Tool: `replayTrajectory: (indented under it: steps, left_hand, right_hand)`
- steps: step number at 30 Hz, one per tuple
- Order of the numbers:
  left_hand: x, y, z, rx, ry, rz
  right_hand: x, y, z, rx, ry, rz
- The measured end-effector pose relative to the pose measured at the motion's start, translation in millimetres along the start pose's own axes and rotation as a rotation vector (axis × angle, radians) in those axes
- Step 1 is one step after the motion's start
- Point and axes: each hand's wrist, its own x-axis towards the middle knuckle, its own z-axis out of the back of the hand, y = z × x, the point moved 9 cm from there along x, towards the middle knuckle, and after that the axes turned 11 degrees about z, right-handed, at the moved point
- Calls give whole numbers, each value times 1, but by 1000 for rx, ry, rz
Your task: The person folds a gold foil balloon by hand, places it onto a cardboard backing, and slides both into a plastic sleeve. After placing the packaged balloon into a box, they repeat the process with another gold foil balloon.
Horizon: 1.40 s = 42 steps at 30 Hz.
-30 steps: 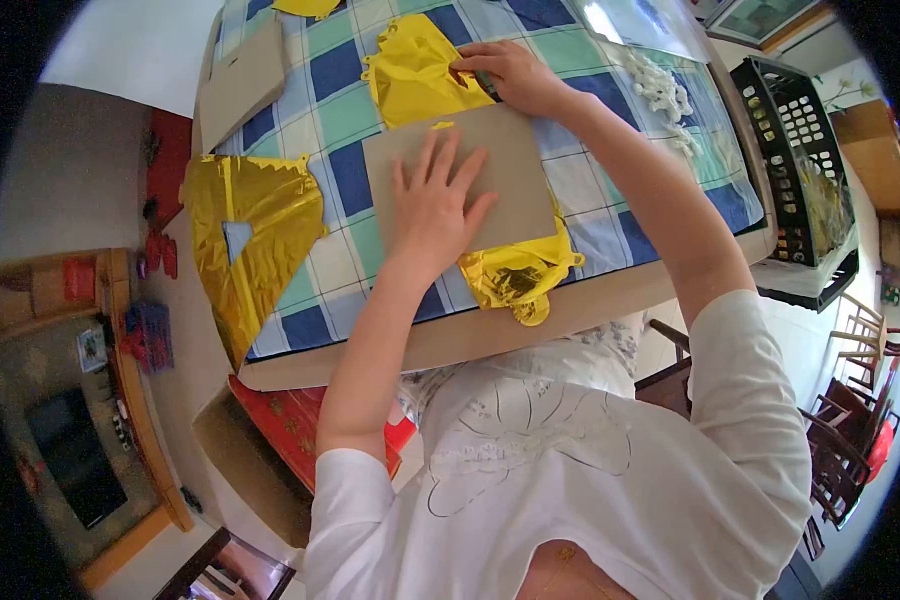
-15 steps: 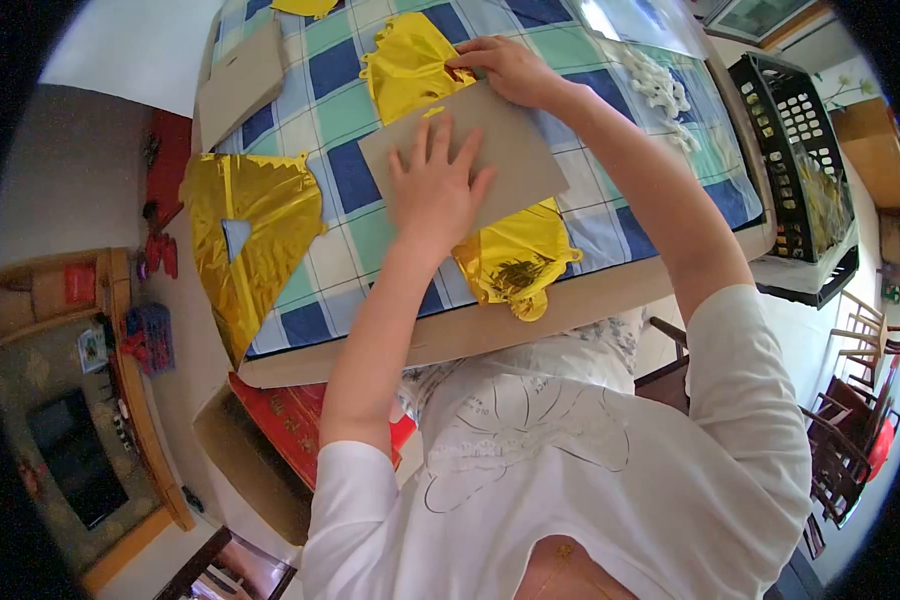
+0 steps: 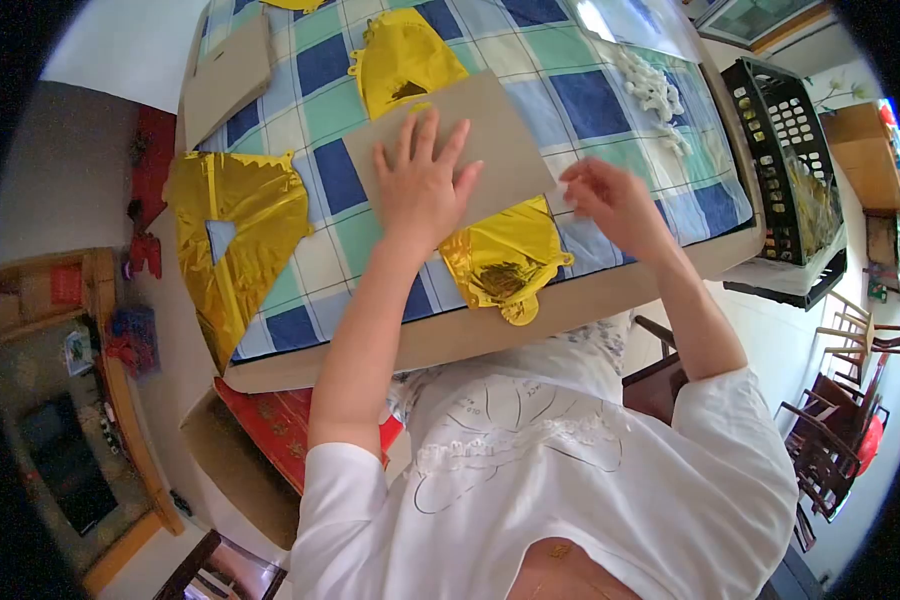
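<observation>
Left hand (image 3: 425, 190), palm open, presses brown cardboard sheet (image 3: 500, 140) on gold foil balloon (image 3: 500, 260).
Even pressure helps; the grip of the right hand (image 3: 615, 205) is unclear.

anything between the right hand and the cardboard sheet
Nothing visible does. The right hand is at the near right corner of the cardboard sheet, though I cannot tell whether its fingertips touch the edge. The left hand lies flat on the sheet, which covers part of a gold foil balloon.

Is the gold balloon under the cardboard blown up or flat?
Flat: the gold balloon lies thin and crinkled on the table, pinned under the cardboard beneath the left hand.
</observation>
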Motion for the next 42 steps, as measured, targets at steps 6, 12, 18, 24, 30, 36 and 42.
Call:
replayTrajectory:
  steps: [6,12,18,24,30,36,42]
  left_hand:
    - [0,-1,0,12,-12,-22]
    - [0,0,1,33,-23,-38]
    - [-4,-3,7,56,17,-52]
    - [-14,-7,9,51,41,-78]
    - [-18,-15,8,33,87,-95]
    - [-39,-12,13,-173,111,-93]
    - [-46,-9,11,-124,142,-135]
  right_hand:
    - [-19,12,-20,26,106,-41]
    - [-15,7,-36,132,143,-65]
    - [-26,17,-47,69,198,-59]
    - [-41,32,-51,-52,223,10]
    - [10,68,-23,-526,-204,551]
    - [15,38,-46,-748,-112,495]
    - [9,40,-49,-772,-123,490]
